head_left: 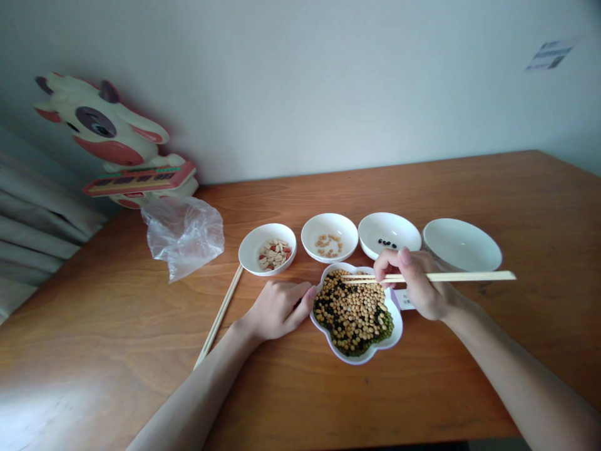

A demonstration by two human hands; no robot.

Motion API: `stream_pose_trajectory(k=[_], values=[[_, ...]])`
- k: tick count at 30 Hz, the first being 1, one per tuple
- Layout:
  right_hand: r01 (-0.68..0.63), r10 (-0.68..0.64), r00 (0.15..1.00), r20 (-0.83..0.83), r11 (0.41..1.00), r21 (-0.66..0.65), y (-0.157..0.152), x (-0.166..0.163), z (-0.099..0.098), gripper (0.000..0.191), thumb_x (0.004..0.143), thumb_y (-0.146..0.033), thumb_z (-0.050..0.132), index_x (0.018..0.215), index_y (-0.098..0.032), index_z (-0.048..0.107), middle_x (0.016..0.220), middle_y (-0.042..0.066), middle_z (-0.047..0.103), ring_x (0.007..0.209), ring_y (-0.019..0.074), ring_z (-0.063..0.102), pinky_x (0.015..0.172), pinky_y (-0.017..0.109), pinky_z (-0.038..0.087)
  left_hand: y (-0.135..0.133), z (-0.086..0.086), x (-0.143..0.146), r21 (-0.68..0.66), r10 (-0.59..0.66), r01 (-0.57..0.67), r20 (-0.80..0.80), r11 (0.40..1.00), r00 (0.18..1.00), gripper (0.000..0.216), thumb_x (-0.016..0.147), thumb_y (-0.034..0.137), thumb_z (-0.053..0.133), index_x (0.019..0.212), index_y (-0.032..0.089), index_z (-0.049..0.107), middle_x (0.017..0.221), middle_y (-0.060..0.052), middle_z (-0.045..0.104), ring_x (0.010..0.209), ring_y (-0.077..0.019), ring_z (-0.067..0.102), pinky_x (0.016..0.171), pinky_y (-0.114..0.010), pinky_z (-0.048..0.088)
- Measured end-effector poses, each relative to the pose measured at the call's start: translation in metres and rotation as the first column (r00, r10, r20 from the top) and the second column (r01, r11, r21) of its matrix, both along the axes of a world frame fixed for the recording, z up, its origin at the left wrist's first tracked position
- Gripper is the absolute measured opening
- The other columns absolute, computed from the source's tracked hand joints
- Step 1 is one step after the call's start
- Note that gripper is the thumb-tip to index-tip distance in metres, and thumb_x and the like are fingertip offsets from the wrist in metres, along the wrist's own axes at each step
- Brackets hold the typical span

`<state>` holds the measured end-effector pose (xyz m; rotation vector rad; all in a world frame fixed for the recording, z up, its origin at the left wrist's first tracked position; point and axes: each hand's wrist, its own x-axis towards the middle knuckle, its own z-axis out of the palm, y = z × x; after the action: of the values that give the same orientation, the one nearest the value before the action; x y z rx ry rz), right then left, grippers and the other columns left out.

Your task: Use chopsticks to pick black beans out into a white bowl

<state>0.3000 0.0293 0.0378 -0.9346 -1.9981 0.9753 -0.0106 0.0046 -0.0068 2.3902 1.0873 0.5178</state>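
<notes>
My right hand grips a pair of wooden chopsticks, whose tips reach left over a flower-shaped white dish filled with mixed yellow, black and green beans. My left hand rests on the table with its fingers curled, the fingertips touching that dish's left rim. Behind the dish stands a row of white bowls: one with peanuts, one with a few yellow beans, one with a few black beans, and one with nothing visible in it.
A second pair of chopsticks lies on the wooden table left of my left arm. A crumpled clear plastic bag sits at the back left, in front of a cartoon cow toy against the wall. A small white label lies beside the dish.
</notes>
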Motion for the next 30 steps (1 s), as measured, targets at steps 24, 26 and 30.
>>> stream_pose_trajectory(k=[24, 26, 30], values=[[0.063, -0.094, 0.975, -0.201, 0.986, -0.154, 0.007, 0.010, -0.002, 0.080, 0.103, -0.077, 0.016, 0.070, -0.021, 0.064, 0.062, 0.005, 0.058, 0.057, 0.0199, 0.053, 0.057, 0.036, 0.040, 0.000, -0.001, 0.000, 0.016, -0.002, 0.002, -0.012, 1.000, 1.000, 0.038, 0.112, 0.031, 0.035, 0.077, 0.019, 0.045, 0.070, 0.001, 0.057, 0.059, -0.0114, 0.044, 0.061, -0.027, 0.032], [0.016, -0.038, 0.992, -0.124, 0.985, -0.173, 0.005, 0.010, -0.005, 0.081, 0.103, -0.077, 0.012, 0.073, -0.021, 0.063, 0.063, 0.004, 0.058, 0.057, 0.0190, 0.053, 0.056, 0.034, 0.039, 0.000, -0.001, 0.000, 0.015, 0.002, -0.002, -0.016, 1.000, 1.000, 0.038, 0.112, 0.032, 0.035, 0.077, 0.019, 0.045, 0.070, 0.001, 0.056, 0.059, -0.0113, 0.044, 0.061, -0.028, 0.032], [-0.022, 0.019, 1.000, -0.025, 0.990, -0.142, 0.004, 0.009, -0.006, 0.078, 0.103, -0.077, 0.014, 0.076, -0.021, 0.061, 0.063, 0.003, 0.057, 0.056, 0.0173, 0.051, 0.054, 0.033, 0.035, 0.000, 0.000, 0.000, 0.011, 0.002, -0.001, -0.018, 1.000, 1.000, 0.038, 0.112, 0.033, 0.034, 0.077, 0.020, 0.044, 0.070, 0.002, 0.056, 0.059, -0.0112, 0.045, 0.061, -0.028, 0.032]])
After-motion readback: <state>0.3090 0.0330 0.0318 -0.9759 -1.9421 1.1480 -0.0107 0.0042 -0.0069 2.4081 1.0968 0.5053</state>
